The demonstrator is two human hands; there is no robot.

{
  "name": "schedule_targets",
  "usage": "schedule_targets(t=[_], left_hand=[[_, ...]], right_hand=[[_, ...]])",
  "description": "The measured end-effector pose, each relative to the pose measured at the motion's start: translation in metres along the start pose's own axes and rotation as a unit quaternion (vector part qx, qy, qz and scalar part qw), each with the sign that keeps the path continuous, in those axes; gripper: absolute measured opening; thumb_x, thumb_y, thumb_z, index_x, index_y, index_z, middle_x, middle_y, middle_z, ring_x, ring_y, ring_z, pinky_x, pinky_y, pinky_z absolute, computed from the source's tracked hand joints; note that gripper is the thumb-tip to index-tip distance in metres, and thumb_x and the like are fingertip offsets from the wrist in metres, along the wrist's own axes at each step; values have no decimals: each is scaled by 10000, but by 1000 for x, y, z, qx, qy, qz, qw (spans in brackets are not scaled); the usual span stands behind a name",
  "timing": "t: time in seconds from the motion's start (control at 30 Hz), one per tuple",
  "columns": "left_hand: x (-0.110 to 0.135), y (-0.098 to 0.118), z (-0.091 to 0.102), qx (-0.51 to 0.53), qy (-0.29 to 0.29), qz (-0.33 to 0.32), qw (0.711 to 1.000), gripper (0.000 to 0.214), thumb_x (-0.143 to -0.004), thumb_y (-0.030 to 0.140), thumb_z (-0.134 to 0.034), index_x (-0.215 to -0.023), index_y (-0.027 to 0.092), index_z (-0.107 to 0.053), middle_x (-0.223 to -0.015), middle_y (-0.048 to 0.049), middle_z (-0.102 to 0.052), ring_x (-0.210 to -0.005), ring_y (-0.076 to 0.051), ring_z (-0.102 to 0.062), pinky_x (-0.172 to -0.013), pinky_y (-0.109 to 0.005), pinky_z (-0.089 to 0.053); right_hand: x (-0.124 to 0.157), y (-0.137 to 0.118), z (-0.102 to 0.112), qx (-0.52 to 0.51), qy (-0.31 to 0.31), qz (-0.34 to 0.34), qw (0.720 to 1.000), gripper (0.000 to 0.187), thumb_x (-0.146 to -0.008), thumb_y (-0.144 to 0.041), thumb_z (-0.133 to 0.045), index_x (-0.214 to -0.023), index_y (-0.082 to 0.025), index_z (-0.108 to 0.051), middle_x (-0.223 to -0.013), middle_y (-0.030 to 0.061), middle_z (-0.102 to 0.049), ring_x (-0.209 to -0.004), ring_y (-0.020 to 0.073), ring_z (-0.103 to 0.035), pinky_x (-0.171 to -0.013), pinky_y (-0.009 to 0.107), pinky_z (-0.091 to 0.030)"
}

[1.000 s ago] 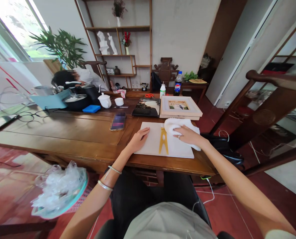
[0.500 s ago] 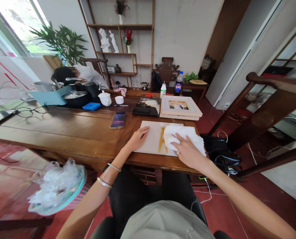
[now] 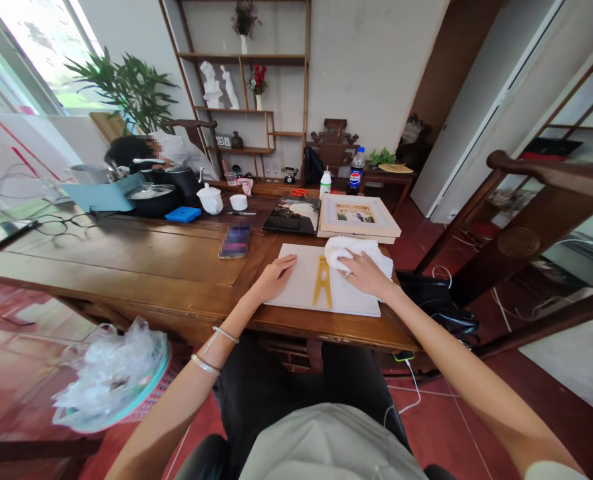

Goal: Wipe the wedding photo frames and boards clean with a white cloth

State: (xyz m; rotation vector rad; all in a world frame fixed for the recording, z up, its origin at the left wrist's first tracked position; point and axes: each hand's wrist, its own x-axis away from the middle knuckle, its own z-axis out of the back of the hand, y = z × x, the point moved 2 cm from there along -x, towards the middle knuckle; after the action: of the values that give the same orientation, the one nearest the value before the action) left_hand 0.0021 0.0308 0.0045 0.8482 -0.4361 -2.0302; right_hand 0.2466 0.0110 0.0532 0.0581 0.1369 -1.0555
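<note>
A white flat board lies face down on the wooden table in front of me, with a yellow A-shaped stand on its back. My left hand rests flat and open on the board's left edge. My right hand presses a white cloth onto the board's far right corner, fingers curled over it.
A stack of framed pictures and a dark photo print lie just beyond the board. A phone, teapot, pots and a blue box sit further left. Another person sits at the far left end. A basket of plastic bags stands on the floor.
My right hand slid the cloth toward me along the board's right side, then back up to the far right corner. The left hand stayed put.
</note>
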Motion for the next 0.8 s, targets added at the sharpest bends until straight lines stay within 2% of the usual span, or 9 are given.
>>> schedule_targets(t=[0.1,0.23,0.37,0.47,0.57,0.63,0.73,0.8], left_hand=[[0,1,0,1,3,4,1000,405,-879,267,-386,-1205,125,-578,-1324,-95,-521,-1245,-217,-466,-1093,-383,-318],[0,2,0,8,1,-3,1000,389,-880,253,-391,-1202,146,-581,-1322,-85,-524,-1252,-221,-458,-1090,-406,-320],[0,1,-1,6,6,-3,1000,389,-889,251,-383,-1212,150,-574,-1323,-88,-523,-1256,-218,-454,-1099,-416,-301],[0,0,-1,6,7,-5,1000,389,-889,254,-389,-1209,139,-577,-1321,-92,-525,-1252,-217,-459,-1095,-398,-312],[0,-1,-1,2,6,-4,1000,392,-886,250,-390,-1208,128,-577,-1322,-99,-523,-1244,-217,-468,-1089,-388,-324],[-1,-1,0,-1,3,-2,1000,395,-886,247,-385,-1210,122,-574,-1323,-104,-520,-1248,-217,-464,-1094,-399,-313],[-1,-1,-1,0,-1,-3,1000,396,-886,251,-383,-1209,123,-574,-1324,-103,-519,-1258,-219,-452,-1101,-417,-296],[-1,-1,-1,3,2,-5,1000,395,-887,257,-383,-1210,133,-574,-1323,-97,-521,-1259,-218,-450,-1100,-420,-296]], right_hand=[[14,-15,1,-2,14,0,1000,357,-857,-146,-402,-1184,-132,-544,-1273,176,-525,-1302,279,-326,-1020,506,-234],[54,-44,12,-41,-5,32,999,442,-744,-60,-431,-1153,-136,-581,-1323,171,-482,-1340,274,-254,-1055,518,-185],[72,-44,16,-83,-17,51,995,503,-686,-34,-430,-1143,-170,-590,-1372,135,-440,-1344,240,-256,-1080,484,-185],[56,-29,9,-81,0,60,995,467,-722,-46,-424,-1146,-166,-579,-1332,130,-486,-1345,238,-252,-1081,483,-178],[25,-14,2,-73,11,52,996,372,-804,-92,-407,-1127,-163,-577,-1262,129,-548,-1313,264,-307,-1043,495,-226],[2,-9,0,-63,16,24,998,330,-844,-125,-389,-1115,-156,-574,-1251,138,-555,-1284,285,-348,-1008,501,-264],[-22,-9,-1,-54,21,-30,998,321,-866,-157,-375,-1118,-157,-573,-1270,142,-539,-1272,308,-360,-993,535,-260],[-25,-17,-2,-52,18,-40,998,355,-833,-122,-391,-1137,-162,-571,-1294,136,-523,-1293,305,-329,-1005,553,-232]])
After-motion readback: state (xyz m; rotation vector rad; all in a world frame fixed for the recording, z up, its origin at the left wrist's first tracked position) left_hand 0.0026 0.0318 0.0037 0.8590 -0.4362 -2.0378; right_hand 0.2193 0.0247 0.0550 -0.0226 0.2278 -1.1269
